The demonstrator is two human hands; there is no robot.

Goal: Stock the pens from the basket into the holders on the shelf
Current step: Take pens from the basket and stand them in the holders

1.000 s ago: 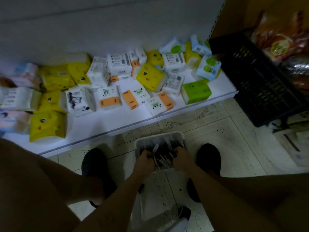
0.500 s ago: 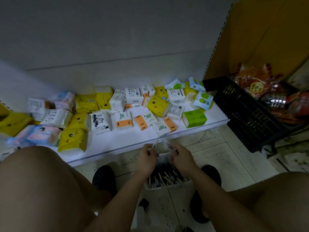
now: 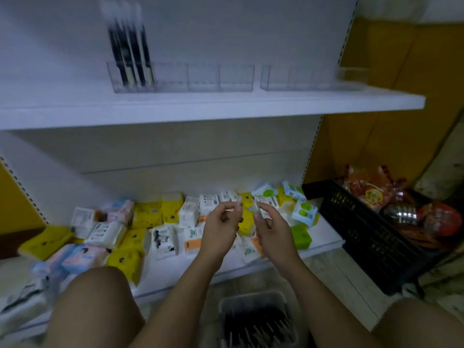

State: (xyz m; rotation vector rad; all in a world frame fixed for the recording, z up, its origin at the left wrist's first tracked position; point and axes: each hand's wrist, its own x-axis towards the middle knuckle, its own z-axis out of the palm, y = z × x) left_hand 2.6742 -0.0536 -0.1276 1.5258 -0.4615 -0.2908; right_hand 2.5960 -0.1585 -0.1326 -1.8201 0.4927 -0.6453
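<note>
As far as visible, done: 1 slot of holders filled, up above basket.
todo: most pens in basket.
L hand, R hand: above basket, each pinching pale bit, ID unclear.

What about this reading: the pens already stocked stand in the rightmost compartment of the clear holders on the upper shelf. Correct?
No. In the head view the stocked pens stand in the leftmost compartment of the clear holders on the upper shelf, not the rightmost.
</note>
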